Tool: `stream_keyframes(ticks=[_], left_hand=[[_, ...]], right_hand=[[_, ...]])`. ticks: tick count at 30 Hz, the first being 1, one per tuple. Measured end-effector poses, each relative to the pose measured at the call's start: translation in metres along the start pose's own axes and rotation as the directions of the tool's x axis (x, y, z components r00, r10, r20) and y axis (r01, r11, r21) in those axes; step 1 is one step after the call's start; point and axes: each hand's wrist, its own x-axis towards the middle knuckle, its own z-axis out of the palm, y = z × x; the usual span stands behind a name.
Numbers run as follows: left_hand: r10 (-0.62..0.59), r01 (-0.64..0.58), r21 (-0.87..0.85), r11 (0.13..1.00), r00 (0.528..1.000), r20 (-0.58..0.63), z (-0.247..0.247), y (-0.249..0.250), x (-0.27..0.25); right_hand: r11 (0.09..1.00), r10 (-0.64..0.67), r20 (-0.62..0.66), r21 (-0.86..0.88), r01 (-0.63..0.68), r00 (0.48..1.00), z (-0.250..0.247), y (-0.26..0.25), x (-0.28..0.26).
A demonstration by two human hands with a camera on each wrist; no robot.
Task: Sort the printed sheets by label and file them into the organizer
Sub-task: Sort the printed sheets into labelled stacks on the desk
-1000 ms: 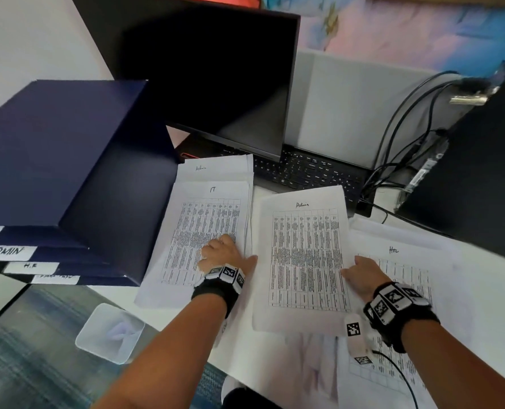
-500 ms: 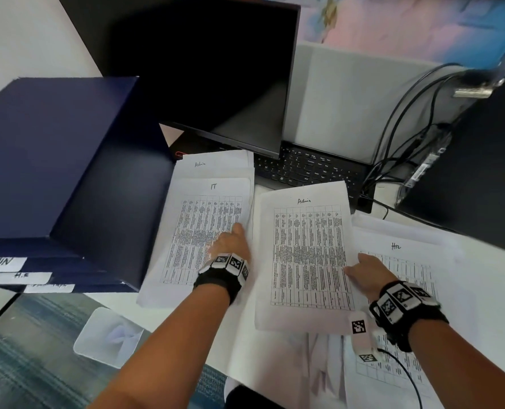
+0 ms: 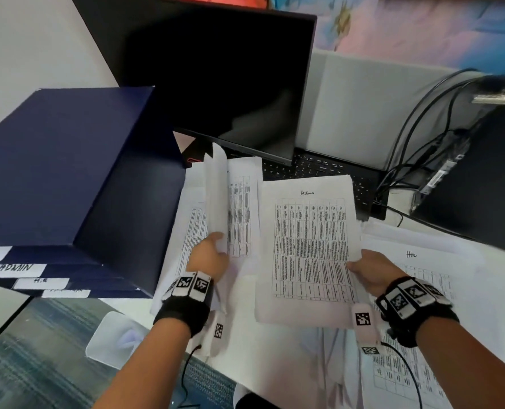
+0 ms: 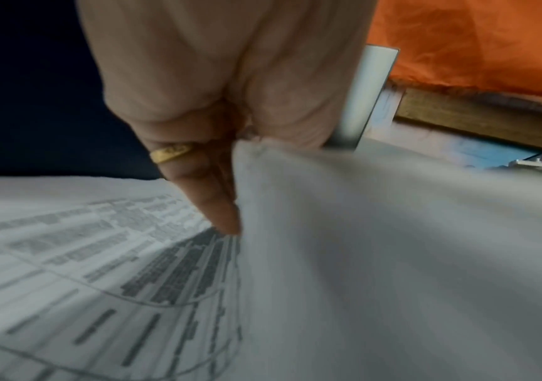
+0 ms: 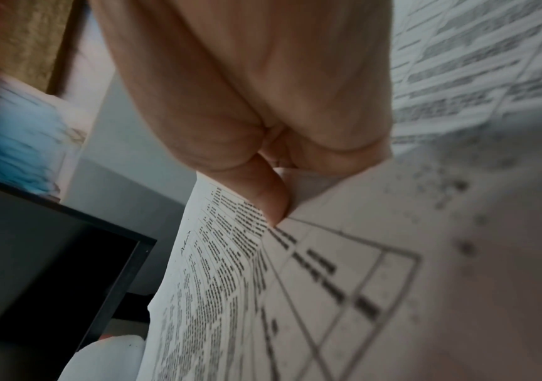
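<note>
Printed sheets lie in three piles across the white counter (image 3: pixel 487 278). Left hand (image 3: pixel 208 256) pinches the near edge of the top sheet of the left pile (image 3: pixel 215 190); that sheet is lifted and curled up on edge, its blank back facing left. Left wrist view: thumb and fingers (image 4: pixel 211 196) closed on the paper edge, gold ring (image 4: pixel 170 152) on one finger, printed table on the sheet below. Right hand (image 3: pixel 373 270) pinches the right edge of the "Admin" sheet (image 3: pixel 307 246) in the middle, thumb on top, fingers under; right wrist view shows the thumb (image 5: pixel 266 190) pressed on the printed face. That sheet's right side is raised off the pile under it.

"HR" sheet (image 3: pixel 416 261) lies flat just right of the right hand, partly under the wrist.

Dark blue organizer (image 3: pixel 53 172) stands at the left, touching the left pile; white labels on its front tiers, "ADMIN" label (image 3: pixel 16 268) readable, another below it less clear. Black monitor (image 3: pixel 230 84) behind the piles, keyboard (image 3: pixel 328 172) under its lower edge, cables (image 3: pixel 416 137) at the right. Clear plastic piece (image 3: pixel 112 338) near the left forearm.
</note>
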Motion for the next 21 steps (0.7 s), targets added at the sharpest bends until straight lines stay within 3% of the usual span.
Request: stream_keyframes(ticks=[4,12,18,21], left_hand=[[-0.019,0.013,-0.083,0.996,0.997,-0.076,-0.024,-0.016,-0.004],[0.013,-0.029,-0.112,0.993,0.99,-0.138,-0.063,-0.028,-0.012],[0.059,-0.074,-0.127,0.989,0.991,-0.119,-0.069,-0.026,-0.013],[0.059,-0.071,-0.115,0.991,0.993,-0.102,-0.064,-0.027,-0.01]], right_hand=[[1.0,-0.017,0.017,0.017,0.017,1.0,0.024,-0.027,0.007],[0.978,-0.09,0.014,-0.19,0.091,0.996,0.094,-0.101,0.002],[0.992,-0.104,0.056,-0.065,0.107,0.993,0.148,-0.146,0.005],[0.989,-0.104,0.086,-0.091,0.112,0.991,0.159,-0.151,0.004]])
